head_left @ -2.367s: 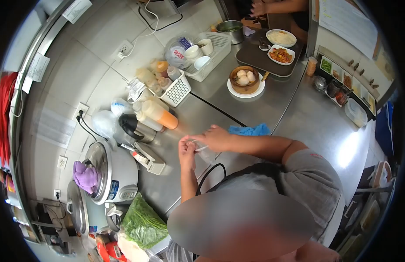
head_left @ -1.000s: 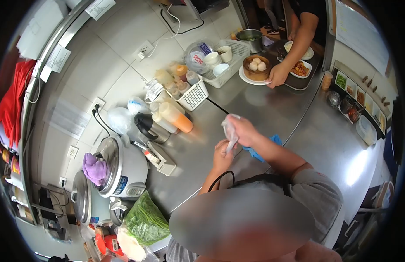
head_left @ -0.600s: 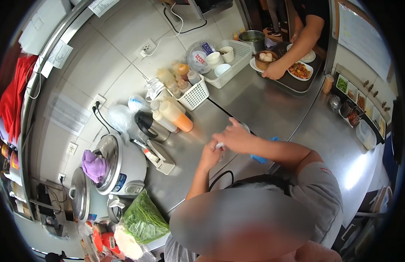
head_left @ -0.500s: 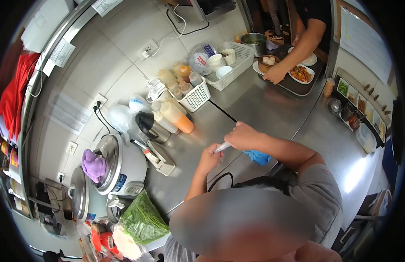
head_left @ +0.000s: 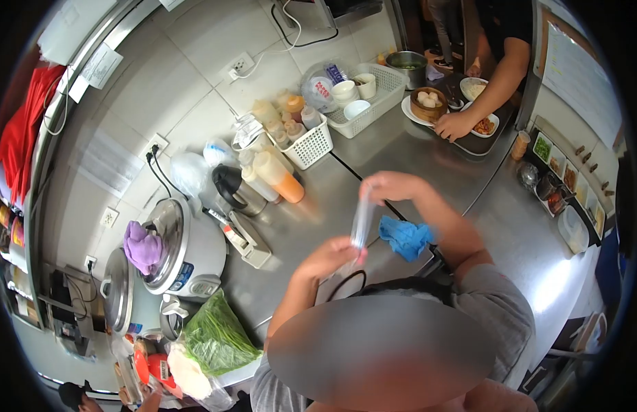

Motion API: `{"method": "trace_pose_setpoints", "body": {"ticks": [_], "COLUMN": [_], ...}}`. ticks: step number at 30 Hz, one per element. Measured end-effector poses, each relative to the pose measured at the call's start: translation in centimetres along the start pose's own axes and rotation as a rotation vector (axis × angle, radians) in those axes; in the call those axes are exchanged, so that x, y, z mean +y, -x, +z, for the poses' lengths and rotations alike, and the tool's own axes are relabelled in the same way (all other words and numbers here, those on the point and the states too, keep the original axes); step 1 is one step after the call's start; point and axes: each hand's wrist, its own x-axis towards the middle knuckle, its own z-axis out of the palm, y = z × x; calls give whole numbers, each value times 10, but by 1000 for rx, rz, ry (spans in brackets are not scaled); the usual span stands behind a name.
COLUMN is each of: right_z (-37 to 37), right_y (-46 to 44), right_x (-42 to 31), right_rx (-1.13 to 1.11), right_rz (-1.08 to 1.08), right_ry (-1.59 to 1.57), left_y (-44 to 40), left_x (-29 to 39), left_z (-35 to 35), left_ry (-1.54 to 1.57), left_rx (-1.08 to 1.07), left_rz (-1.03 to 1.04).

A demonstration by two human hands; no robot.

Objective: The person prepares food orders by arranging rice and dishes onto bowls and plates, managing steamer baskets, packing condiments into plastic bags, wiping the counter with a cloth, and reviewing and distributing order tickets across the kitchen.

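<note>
Between my two hands stretches a narrow strip of clear plastic (head_left: 362,218), perhaps a thin bag; its exact kind I cannot make out. My left hand (head_left: 332,257) is closed on its lower end, where a small pink spot shows at the fingertips. My right hand (head_left: 395,187) pinches the upper end, with the fingers bent down over it. Both hands are above the steel counter (head_left: 318,226). Just below my right forearm lies a crumpled blue cloth (head_left: 405,238).
Squeeze bottles (head_left: 280,180), a kettle (head_left: 237,192) and a tape dispenser (head_left: 248,242) stand left of my hands. Beyond are a white basket (head_left: 310,147) and a rice cooker (head_left: 195,254). Another person's hand (head_left: 454,126) is by a bamboo steamer (head_left: 428,104) and a tray (head_left: 476,147).
My hands have moved apart, drawing the plastic strip out between them; the right rose and the left lowered. The other person's hand has shifted, and the steamer now sits nearer the tray's left side.
</note>
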Motion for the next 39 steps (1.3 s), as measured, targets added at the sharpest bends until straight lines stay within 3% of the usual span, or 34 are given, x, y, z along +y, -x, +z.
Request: {"method": "trace_pose_setpoints", "body": {"ticks": [2, 3, 4, 6, 9, 12, 15, 18, 21, 24, 27, 30, 33, 36, 39], "right_z": [33, 60, 87, 118, 127, 114, 101, 95, 93, 100, 97, 103, 94, 90, 93], "right_y": [-36, -52, -60, -60, -61, -37, -42, -47, -42, -43, -37, -31, -34, -28, -31], "right_x": [37, 56, 67, 64, 101, 46, 47, 57, 46, 60, 62, 55, 66, 51, 51], "right_rx": [300, 427, 556, 348, 568, 616, 674, 498, 437, 403, 416, 216, 137, 100, 207], "right_rz": [-32, 79, 191, 368, -106, -357, -500, -153, 118, 122, 224, 262, 126, 120, -139], "right_ry": [-490, -718, -943, -637, 412, 935, 741, 247, 149, -455, -723, -661, -559, -485, -175], "left_y": [-31, -50, -58, -73, -55, -42, -35, -36, -37, -36, -40, -40, -32, -27, -25], "left_x": [0, -13, -23, -40, -75, -82, -72, -76, -74, -65, -78, -80, -74, -67, -69], "left_z": [7, 0, -10, -32, -41, -43, -40, -30, -24, -13, -14, -10, -16, -19, -25], "left_ry": [-103, -142, -384, -884, -1008, -883, -463, -40, -230, -65, 87, 261, 288, 276, 276], "left_rx": [342, 576, 790, 1208, 1194, 1027, 894, 741, 746, 699, 692, 646, 510, 511, 477], "left_rz": [223, 362, 401, 470, 163, 287, 170, 403, 370, 263, 333, 330, 261, 255, 265]}}
